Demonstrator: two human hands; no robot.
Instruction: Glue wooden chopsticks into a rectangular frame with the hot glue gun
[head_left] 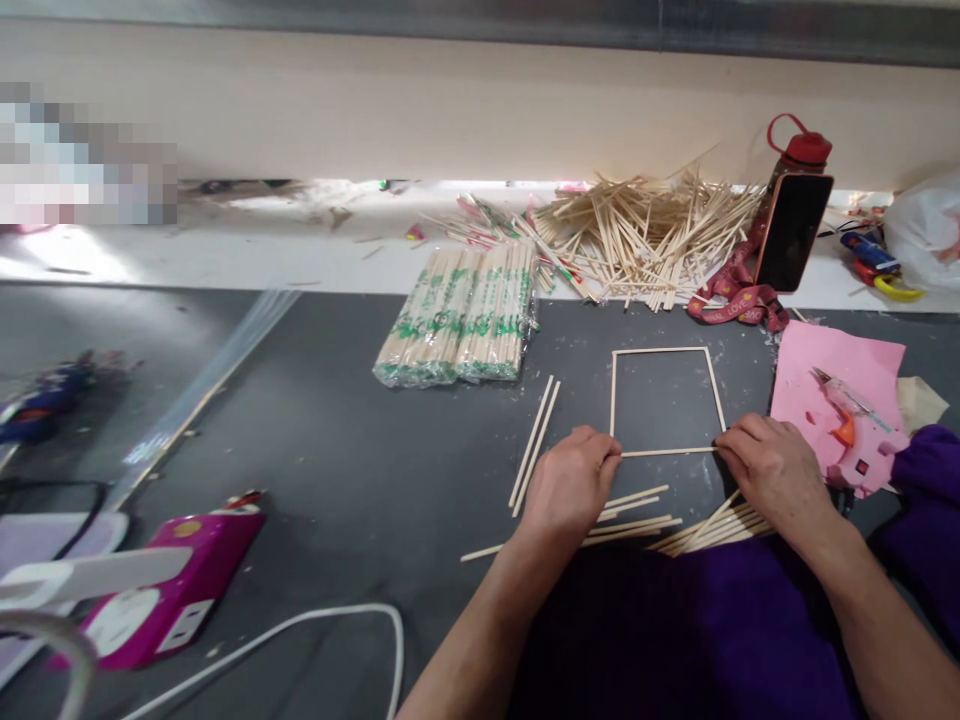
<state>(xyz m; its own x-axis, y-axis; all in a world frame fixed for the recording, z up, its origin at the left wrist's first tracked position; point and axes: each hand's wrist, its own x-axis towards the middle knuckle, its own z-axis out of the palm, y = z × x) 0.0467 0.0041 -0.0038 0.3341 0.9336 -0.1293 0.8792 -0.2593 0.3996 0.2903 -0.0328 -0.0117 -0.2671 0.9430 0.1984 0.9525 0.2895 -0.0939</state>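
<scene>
Four-sided and flat on the grey table, a frame of thin wooden chopsticks (660,350) lies in front of me. My left hand (574,475) pinches the left end of its near chopstick (667,453), at the near left corner. At the near right corner, the fingers of my right hand (776,470) close on the other end. Two loose chopsticks (534,445) lie side by side left of the frame. More loose chopsticks (724,525) are spread close to my body, partly under my wrists. Whether the corners are joined I cannot tell.
Wrapped chopstick packs (461,315) lie behind, near a large chopstick pile (652,235). A phone (795,232) leans on a red-capped bottle (806,150). Right, a pink glue gun (862,440) rests on a pink sheet (840,350). Left are a magenta power strip (184,570) and white cable (300,618).
</scene>
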